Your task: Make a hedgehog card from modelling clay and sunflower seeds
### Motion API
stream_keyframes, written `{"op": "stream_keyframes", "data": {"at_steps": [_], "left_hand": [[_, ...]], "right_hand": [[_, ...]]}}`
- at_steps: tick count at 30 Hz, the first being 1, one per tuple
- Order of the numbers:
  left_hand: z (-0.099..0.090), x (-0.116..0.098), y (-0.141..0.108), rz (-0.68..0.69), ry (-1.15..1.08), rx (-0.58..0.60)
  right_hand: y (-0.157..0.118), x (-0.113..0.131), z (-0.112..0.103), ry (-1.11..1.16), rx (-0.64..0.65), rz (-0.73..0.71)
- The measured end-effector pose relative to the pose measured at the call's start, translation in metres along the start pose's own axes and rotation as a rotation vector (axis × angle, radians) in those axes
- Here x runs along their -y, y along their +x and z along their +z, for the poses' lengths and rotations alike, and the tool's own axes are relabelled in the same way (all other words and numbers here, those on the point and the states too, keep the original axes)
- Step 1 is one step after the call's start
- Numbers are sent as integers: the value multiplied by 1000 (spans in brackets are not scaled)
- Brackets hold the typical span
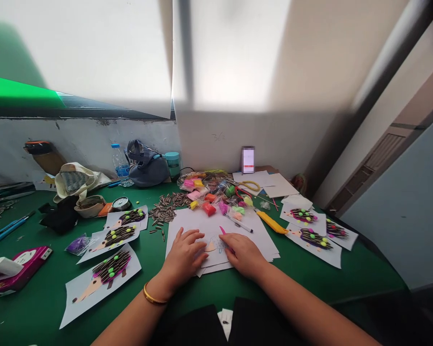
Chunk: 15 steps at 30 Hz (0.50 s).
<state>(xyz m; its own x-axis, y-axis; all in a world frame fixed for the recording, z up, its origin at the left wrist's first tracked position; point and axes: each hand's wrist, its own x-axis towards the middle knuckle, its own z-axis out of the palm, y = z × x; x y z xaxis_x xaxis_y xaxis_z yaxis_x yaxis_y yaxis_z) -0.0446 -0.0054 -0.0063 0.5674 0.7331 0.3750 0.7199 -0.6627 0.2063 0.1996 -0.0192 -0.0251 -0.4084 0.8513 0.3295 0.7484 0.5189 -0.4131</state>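
My left hand (pixel 185 254) rests on the white paper (pixel 180 223) with its fingers spread and nothing in them. Beside its fingertips is a peach-coloured pointed shape (pixel 210 246), part of a small hedgehog picture whose dotted outline (pixel 218 241) shows between my hands. On the right of that outline, my right hand (pixel 243 252) has its fingers curled together. A thin pink pointed piece (pixel 222 230) sticks out from under them; the rest of it is hidden by the hand. A capped marker (pixel 241 224) lies on the paper just beyond.
Bagged coloured clay (pixel 209 208), sunflower seeds (pixel 168 206), scissors (pixel 250 185) and a yellow cutter (pixel 272 222) lie behind the paper. Finished hedgehog pictures (pixel 130 259) are at left, more pictures (pixel 313 240) at right. A phone (pixel 248 160) leans on the wall.
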Motion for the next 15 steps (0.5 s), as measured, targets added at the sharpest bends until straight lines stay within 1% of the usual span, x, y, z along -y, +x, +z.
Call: {"op": "stream_keyframes", "data": {"at_steps": [4,8,13,15], "left_hand": [[-1,-1,0,16,-15,21],[-3,-4,-1,20,-13,11],[3,0,0,-74,6,-23],[7,3,0,-115,22,-9]], "right_hand": [[0,0,-1,6,5,3],[0,1,-1,15,3,4],[0,-1,0,20,0,6],[0,-2,1,27,3,7]]}}
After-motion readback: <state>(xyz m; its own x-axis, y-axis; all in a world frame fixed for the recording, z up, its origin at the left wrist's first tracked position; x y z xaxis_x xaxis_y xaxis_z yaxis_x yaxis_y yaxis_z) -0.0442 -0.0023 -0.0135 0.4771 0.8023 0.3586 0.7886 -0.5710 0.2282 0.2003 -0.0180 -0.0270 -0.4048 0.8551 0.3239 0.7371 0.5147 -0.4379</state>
